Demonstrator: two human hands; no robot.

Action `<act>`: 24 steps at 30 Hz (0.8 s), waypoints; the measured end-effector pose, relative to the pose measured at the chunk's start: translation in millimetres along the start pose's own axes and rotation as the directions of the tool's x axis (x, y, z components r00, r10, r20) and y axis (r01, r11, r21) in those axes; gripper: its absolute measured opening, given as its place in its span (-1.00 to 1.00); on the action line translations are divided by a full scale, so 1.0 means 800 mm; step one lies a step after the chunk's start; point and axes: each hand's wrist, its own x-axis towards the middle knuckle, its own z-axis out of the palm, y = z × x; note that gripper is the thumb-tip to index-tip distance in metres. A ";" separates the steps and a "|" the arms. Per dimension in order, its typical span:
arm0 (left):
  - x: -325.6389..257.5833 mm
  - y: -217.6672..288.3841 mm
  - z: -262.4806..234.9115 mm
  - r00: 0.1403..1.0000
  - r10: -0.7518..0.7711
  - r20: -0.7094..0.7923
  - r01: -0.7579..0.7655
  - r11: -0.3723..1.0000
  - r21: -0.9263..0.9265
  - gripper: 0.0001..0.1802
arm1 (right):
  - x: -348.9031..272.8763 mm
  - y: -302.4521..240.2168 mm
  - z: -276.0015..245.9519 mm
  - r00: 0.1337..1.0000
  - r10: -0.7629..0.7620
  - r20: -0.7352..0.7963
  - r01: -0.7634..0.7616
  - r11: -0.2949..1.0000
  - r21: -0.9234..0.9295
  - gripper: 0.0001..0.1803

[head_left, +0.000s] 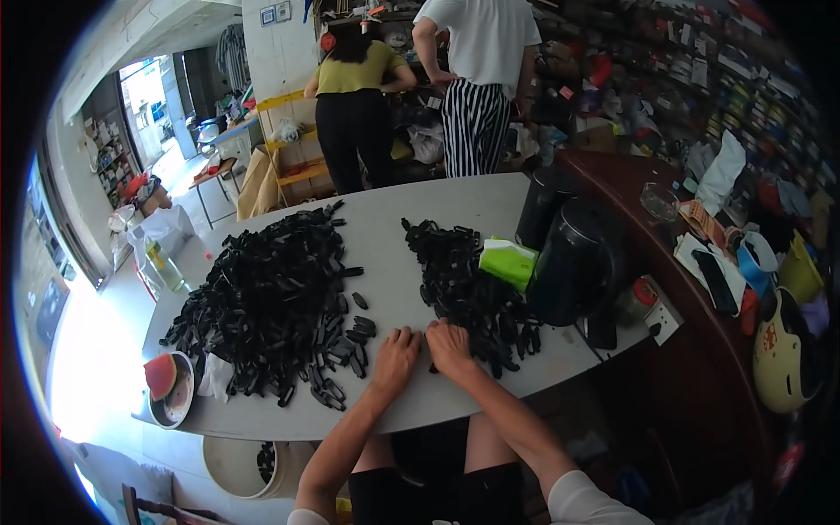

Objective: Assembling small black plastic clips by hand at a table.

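Black oblong pieces (262, 302) lie in two heaps on a pale table (385, 219), one on each side of the worker's grip. Well to the left of the hands, a slice of watermelon (160, 376) rests in a metal bowl (190, 372) near the table's edge. Between bowl and grip spreads the larger heap (254, 280), with loose pieces scattered just left of the left hand (399, 354). That hand rests with fingers bent, close beside the right hand (448, 343), whose fingers curl downward; whether either pinches a piece cannot be told from this angle. Immediately beyond and to the right of the right hand lies the smaller heap (451, 271), a green packet (507, 264) at its far side. Farther right of the grip stands a black kettle (573, 271), and well apart, at the far right, hangs a pale yellow helmet (781, 354).

The step in hand appears to be close handling of single pieces in the gap between the heaps. The next move seems to call for a light fingertip pick of one loose piece, without disturbing its neighbours.
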 end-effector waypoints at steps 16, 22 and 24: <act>-0.053 0.025 -0.048 0.894 -0.387 -0.228 0.213 0.813 -0.543 -0.49 | -0.112 -0.009 -0.046 0.982 0.166 0.095 -0.091 -0.032 0.995 -0.81; -0.076 0.045 -0.078 0.871 -0.273 0.408 0.118 -0.690 -0.714 -0.52 | -0.144 -0.005 -0.068 0.990 0.006 0.143 -0.141 -0.115 0.983 -0.84; -0.085 0.050 -0.074 0.910 -0.173 0.377 0.141 -0.727 -0.672 -0.55 | -0.147 -0.015 -0.082 0.987 -0.041 0.154 -0.158 -0.120 0.980 -0.83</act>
